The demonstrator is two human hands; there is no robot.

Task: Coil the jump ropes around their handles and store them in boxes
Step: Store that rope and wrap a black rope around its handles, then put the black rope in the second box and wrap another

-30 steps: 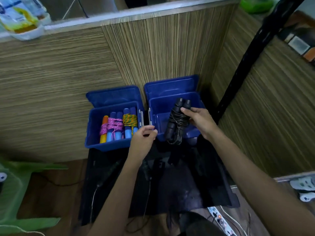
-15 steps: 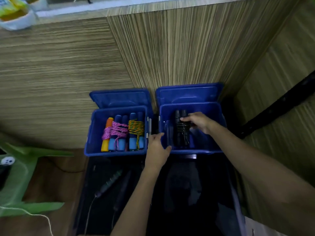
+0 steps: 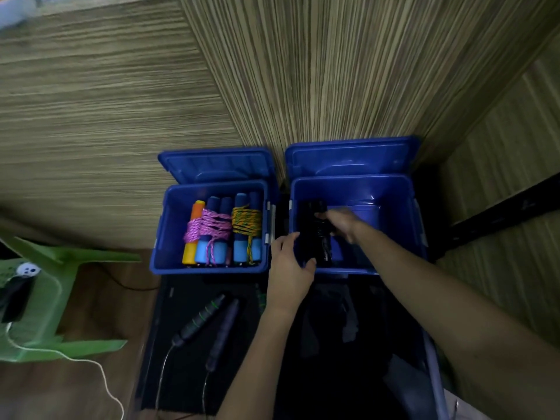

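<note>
Two open blue boxes stand side by side against the wood wall. The left box [image 3: 160,237] holds coiled ropes: one wound in pink cord [image 3: 209,227], one in yellow-green cord [image 3: 246,221]. Inside the right box [image 3: 394,207] lies a coiled black jump rope [image 3: 315,237] along its left side. My right hand [image 3: 342,221] reaches into that box and rests on the black rope, blurred. My left hand [image 3: 288,268] grips the right box's front left corner. An uncoiled rope with dark handles [image 3: 201,318] lies on the black mat.
Both box lids [image 3: 351,157] lean open against the wall. A green plastic stool [image 3: 51,298] stands at the left with a white cord on the wooden floor. The black mat [image 3: 242,374] covers the floor in front of the boxes.
My right hand has lowered the black coiled rope from above the right box down into it. My left hand moved onto the box's front corner. The view tilted closer.
</note>
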